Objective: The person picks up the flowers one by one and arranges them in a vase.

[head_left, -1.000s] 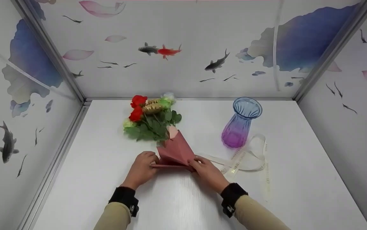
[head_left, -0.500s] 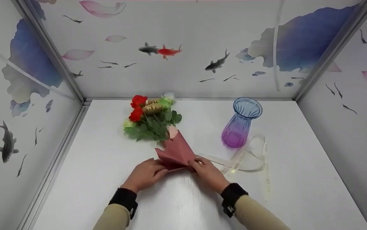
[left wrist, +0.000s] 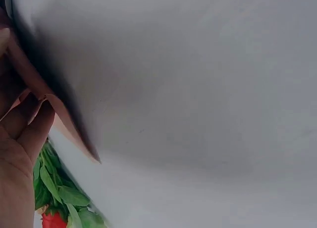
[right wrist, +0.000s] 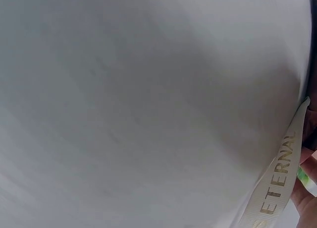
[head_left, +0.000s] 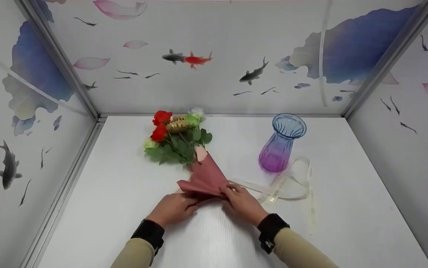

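A bouquet (head_left: 176,139) of red, pale green and white flowers with green leaves lies on the white table, its stems inside dusty-red wrapping paper (head_left: 208,173). At the paper's lower left edge my left hand (head_left: 174,208) holds it, the fingertips partly hidden beneath the fold. In the left wrist view, curled fingers (left wrist: 42,121) meet the edge of the paper. My right hand (head_left: 243,201) pinches the gathered lower right corner of the wrap. A cream ribbon (right wrist: 277,183) with gold lettering runs beside that hand in the right wrist view.
Behind and right of the right hand, a blue-to-purple glass vase (head_left: 279,145) stands on the table. More of the looped ribbon (head_left: 292,195) lies in front of it. White printed panels (head_left: 214,89) enclose the table at the back and sides.
My left hand has shifted right and slightly toward me, its fingertips going beneath the paper. The paper's left flap has folded down toward me. My right hand stays in place.
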Demonstrator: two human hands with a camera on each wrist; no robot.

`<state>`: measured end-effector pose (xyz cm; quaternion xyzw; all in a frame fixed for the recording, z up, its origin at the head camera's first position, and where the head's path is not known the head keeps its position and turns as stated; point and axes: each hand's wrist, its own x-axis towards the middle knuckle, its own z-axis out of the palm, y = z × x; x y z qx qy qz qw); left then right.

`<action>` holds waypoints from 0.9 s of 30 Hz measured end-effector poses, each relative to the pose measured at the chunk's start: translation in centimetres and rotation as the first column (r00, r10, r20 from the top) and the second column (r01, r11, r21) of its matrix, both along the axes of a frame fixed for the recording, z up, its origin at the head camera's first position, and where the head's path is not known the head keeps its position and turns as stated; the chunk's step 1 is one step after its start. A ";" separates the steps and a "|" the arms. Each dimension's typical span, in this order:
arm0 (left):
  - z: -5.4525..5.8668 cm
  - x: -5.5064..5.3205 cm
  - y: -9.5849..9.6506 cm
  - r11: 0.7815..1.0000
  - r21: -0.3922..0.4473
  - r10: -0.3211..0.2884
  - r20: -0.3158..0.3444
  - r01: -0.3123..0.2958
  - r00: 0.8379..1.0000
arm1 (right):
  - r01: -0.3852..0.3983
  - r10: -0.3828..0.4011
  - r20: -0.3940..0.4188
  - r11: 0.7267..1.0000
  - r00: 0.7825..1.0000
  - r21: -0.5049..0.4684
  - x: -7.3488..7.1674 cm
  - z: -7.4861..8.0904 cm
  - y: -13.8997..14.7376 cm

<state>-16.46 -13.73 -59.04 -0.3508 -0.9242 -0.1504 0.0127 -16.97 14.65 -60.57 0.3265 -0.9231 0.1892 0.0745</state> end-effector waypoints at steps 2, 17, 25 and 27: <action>0.1 0.1 0.1 1.000 -0.003 0.011 0.003 -0.011 1.000 | -0.001 0.001 -0.006 1.000 1.000 -0.003 0.0 0.0 0.0; 0.7 0.0 0.1 0.999 -0.018 0.047 0.034 -0.047 0.998 | -0.027 0.029 0.043 0.999 0.999 -0.033 0.3 0.4 0.3; 1.2 0.2 0.2 0.998 -0.022 0.063 0.045 -0.062 0.997 | -0.221 0.211 -0.153 0.974 0.966 -0.053 0.1 0.0 0.6; 1.2 0.2 0.2 0.997 -0.030 0.066 0.040 -0.065 0.997 | -0.264 0.248 -0.192 0.963 0.950 -0.060 0.1 0.0 0.8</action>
